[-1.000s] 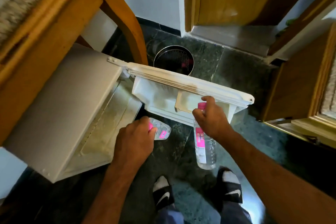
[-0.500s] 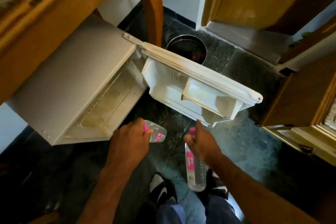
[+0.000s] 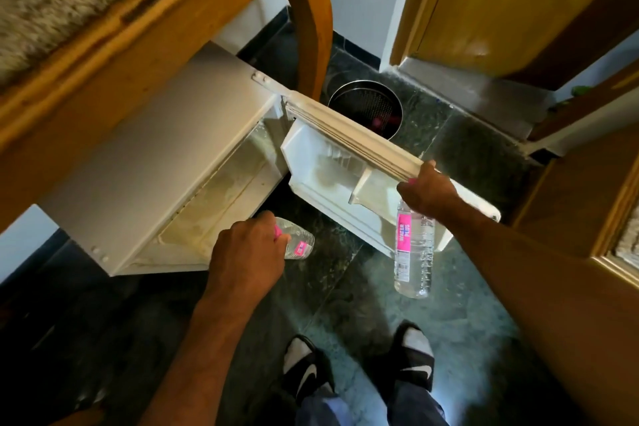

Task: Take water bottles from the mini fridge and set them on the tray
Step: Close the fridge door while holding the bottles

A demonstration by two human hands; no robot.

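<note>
A white mini fridge (image 3: 145, 162) sits under a wooden table, its door (image 3: 349, 145) swung open toward me. My left hand (image 3: 245, 252) is shut on the neck of a small clear water bottle (image 3: 299, 243) with a pink label, in front of the fridge opening. My right hand (image 3: 427, 192) holds a taller clear water bottle (image 3: 413, 252) by its pink cap, hanging down, while its fingers touch the door's top edge. No tray is in view.
A wooden table leg (image 3: 307, 21) stands just behind the door hinge. A round metal bin (image 3: 366, 107) stands on the dark stone floor behind the door. Wooden cabinets (image 3: 581, 204) flank the right side, a wooden door (image 3: 511, 3) is beyond. My two feet (image 3: 359, 370) are below.
My right hand, with the tall bottle, rose from below the door up to the door's top edge. My left hand and its small bottle stayed roughly in place. The view shifted.
</note>
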